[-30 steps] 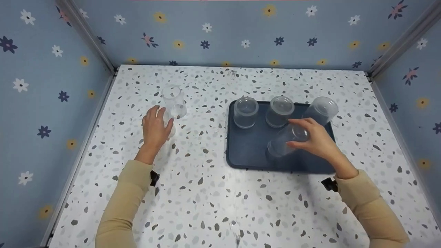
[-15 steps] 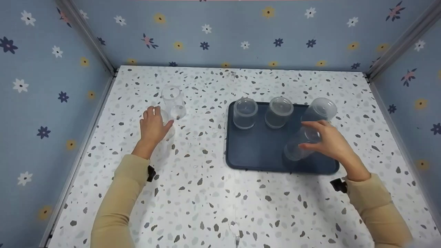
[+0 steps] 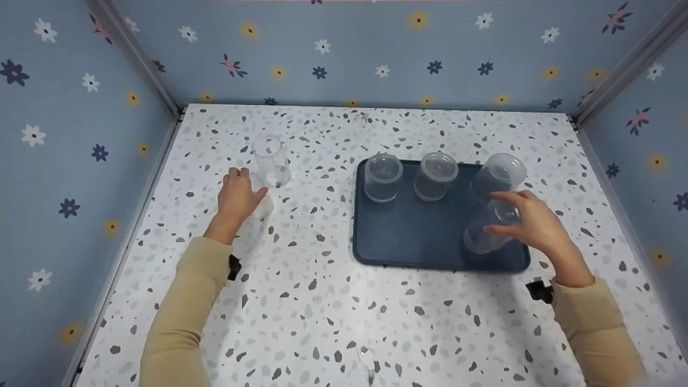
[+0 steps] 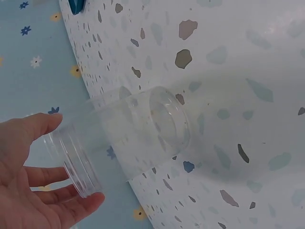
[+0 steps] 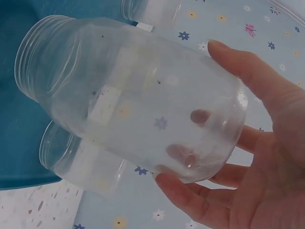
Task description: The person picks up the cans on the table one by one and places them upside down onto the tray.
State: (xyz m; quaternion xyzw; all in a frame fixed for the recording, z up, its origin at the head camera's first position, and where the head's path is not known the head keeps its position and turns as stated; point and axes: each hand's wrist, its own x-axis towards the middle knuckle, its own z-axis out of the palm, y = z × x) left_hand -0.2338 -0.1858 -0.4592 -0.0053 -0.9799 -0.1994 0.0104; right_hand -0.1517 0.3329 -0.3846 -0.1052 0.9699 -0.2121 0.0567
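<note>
My left hand is curled round the threaded mouth of a clear plastic jar, which stands upright on the speckled table, mouth up. Just behind it stands a second clear jar, also mouth up. My right hand grips another clear jar by its base, thumb on one side and fingers on the other. That jar is upside down over the front right of the dark blue tray; whether its rim touches the tray I cannot tell.
Along the tray's back edge several clear jars stand upside down: a left jar, a middle jar and a right jar close behind my right hand. Blue flowered panels wall the table at the back and sides.
My right hand has moved right across the tray, carrying its jar to the front right part. My left hand has shifted slightly at its jar, which stays in place.
</note>
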